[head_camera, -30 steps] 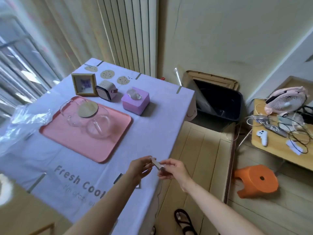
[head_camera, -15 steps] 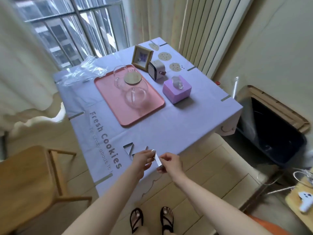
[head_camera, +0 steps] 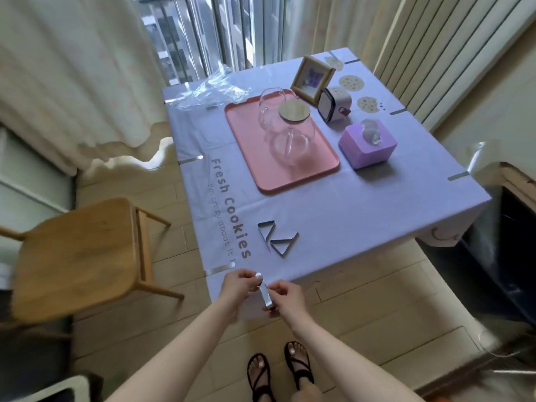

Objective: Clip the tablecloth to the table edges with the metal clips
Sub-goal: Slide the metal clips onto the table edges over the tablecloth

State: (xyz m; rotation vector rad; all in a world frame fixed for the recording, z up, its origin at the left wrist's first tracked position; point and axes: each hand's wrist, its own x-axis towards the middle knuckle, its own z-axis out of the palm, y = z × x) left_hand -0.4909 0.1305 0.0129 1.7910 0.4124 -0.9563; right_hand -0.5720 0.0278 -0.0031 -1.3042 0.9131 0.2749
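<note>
Near edge: left hand (head_camera: 237, 288) and right hand (head_camera: 285, 294) are crowding it, pinching a clip (head_camera: 266, 294).
Near cloth (head_camera: 362, 216): loose clips (head_camera: 290, 245) are sitting left, bare room lying open right.
Centre: tray (head_camera: 319, 169) is blocking.
Left: chair (head_camera: 72, 256) is standing apart, floor lying open between.

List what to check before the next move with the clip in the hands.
1. Grip on the metal clip: left hand and right hand both pinch it, ok.
2. Clip at the near table edge: ok.
3. Clip seated on that edge: cannot tell, fingers hide it.
4. The tablecloth flat by that edge: ok.
5. The spare clips within reach: two lie on the cloth, ok.
</note>
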